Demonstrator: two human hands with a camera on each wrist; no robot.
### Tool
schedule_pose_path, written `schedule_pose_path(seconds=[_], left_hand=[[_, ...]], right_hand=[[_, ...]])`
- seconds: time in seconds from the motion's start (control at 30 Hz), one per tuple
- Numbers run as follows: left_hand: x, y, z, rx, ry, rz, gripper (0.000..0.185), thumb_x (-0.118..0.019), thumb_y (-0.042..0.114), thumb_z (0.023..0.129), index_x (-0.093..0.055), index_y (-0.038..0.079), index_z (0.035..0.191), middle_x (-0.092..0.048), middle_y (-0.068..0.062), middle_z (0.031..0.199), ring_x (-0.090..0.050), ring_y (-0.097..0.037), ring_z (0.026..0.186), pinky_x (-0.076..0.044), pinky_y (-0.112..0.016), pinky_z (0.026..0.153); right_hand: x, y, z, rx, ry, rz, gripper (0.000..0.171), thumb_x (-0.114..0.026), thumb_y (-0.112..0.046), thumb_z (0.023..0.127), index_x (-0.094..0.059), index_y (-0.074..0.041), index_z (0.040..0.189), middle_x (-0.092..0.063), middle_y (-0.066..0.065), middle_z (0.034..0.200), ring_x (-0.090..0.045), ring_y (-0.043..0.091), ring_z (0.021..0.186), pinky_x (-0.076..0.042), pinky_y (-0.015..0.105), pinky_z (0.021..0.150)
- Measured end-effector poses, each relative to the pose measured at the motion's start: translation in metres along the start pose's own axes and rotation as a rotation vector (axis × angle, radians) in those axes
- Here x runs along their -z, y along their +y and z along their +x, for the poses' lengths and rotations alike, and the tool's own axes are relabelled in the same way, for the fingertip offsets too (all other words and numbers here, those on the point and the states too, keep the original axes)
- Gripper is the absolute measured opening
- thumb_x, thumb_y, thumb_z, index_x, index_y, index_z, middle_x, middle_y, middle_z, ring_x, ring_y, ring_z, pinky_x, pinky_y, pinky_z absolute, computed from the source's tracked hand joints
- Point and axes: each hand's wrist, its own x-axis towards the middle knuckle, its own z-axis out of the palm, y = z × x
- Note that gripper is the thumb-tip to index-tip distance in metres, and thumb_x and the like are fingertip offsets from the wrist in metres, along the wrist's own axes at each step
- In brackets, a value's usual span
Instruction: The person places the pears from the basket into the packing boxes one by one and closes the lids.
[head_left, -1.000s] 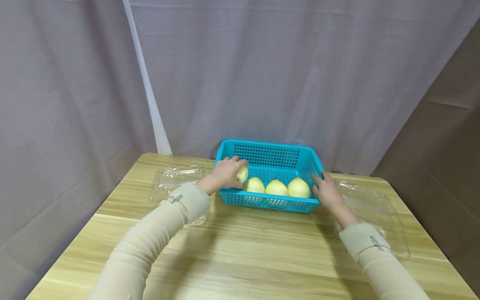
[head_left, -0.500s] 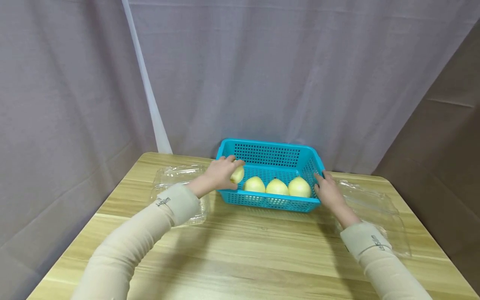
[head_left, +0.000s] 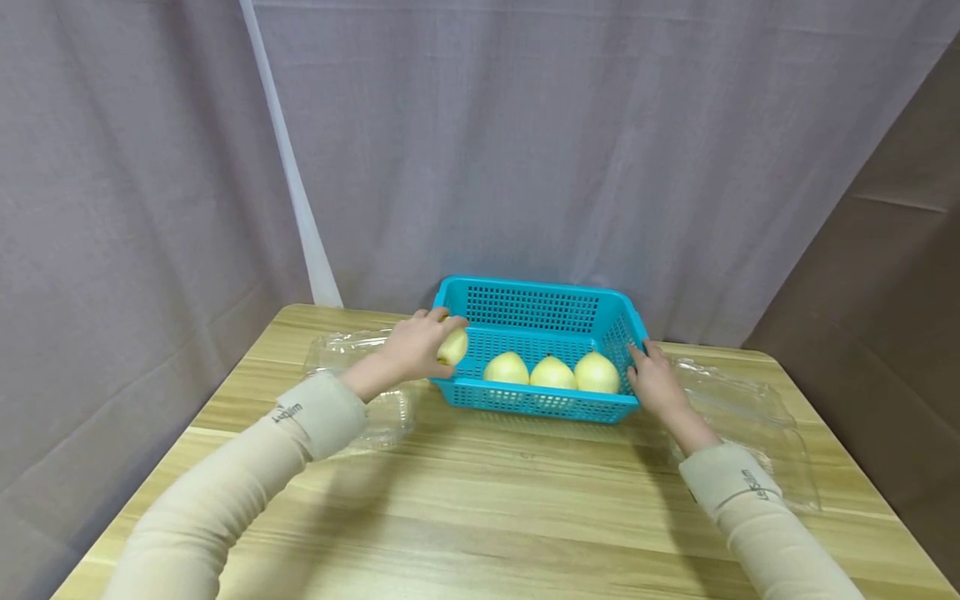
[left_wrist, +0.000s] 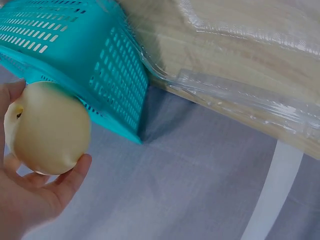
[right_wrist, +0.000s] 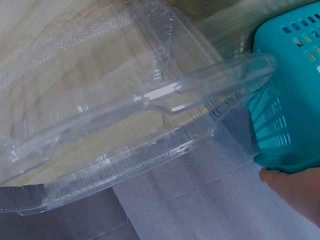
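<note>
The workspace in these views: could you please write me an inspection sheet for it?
Surface: wooden table, light grain.
Job's things: teal basket at the far edge, three pears in a row inside along its near wall; a fourth pear is in the left hand, at the basket's left end.
Clutter: clear plastic trays, left tray and right tray, flank the basket.
Hands: left hand grips the fourth pear; right hand rests against the basket's right end with fingers straight.
Cables: nothing seen.
Surroundings: grey curtain behind, brown panel at right.
</note>
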Motion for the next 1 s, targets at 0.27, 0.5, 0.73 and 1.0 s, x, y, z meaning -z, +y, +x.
schedule_pose_path(seconds=[0.27,0.5,0.73,1.0], left_hand=[[0.004,-0.008,-0.016,-0.007,0.034,-0.015,0.070,-0.080,0.029,0.071,-0.051,0.014,0.133,-0.053,-0.016,0.130,-0.057,-0.036,0.105,-0.055,-0.045,0.074],[0.006,-0.015,-0.035,-0.022,0.075,-0.037,0.071,-0.083,0.028,0.068,-0.053,0.014,0.131,-0.054,-0.017,0.130,-0.057,-0.038,0.110,-0.055,-0.050,0.078],[0.008,-0.022,-0.052,-0.045,0.131,0.000,0.072,-0.084,0.030,0.068,-0.053,0.013,0.131,-0.054,-0.018,0.131,-0.057,-0.040,0.111,-0.055,-0.052,0.074],[0.007,-0.035,-0.065,-0.029,0.146,0.003,0.071,-0.083,0.026,0.068,-0.053,0.010,0.131,-0.054,-0.021,0.128,-0.058,-0.042,0.108,-0.053,-0.054,0.081]], right_hand=[[-0.002,0.000,-0.002,-0.007,0.002,0.013,0.044,-0.045,-0.005,0.094,-0.039,0.016,0.133,-0.027,0.043,0.139,-0.026,0.056,0.129,-0.029,0.065,0.104],[-0.003,-0.001,-0.001,-0.009,0.001,0.022,0.045,-0.044,-0.007,0.095,-0.038,0.016,0.134,-0.026,0.042,0.140,-0.026,0.056,0.130,-0.028,0.065,0.105],[-0.003,-0.001,0.000,-0.017,0.002,0.030,0.045,-0.044,-0.007,0.095,-0.038,0.016,0.134,-0.026,0.041,0.141,-0.026,0.056,0.130,-0.028,0.064,0.105],[0.000,0.000,-0.002,-0.022,0.002,0.029,0.046,-0.043,-0.008,0.095,-0.037,0.016,0.135,-0.025,0.041,0.141,-0.025,0.056,0.131,-0.027,0.064,0.106]])
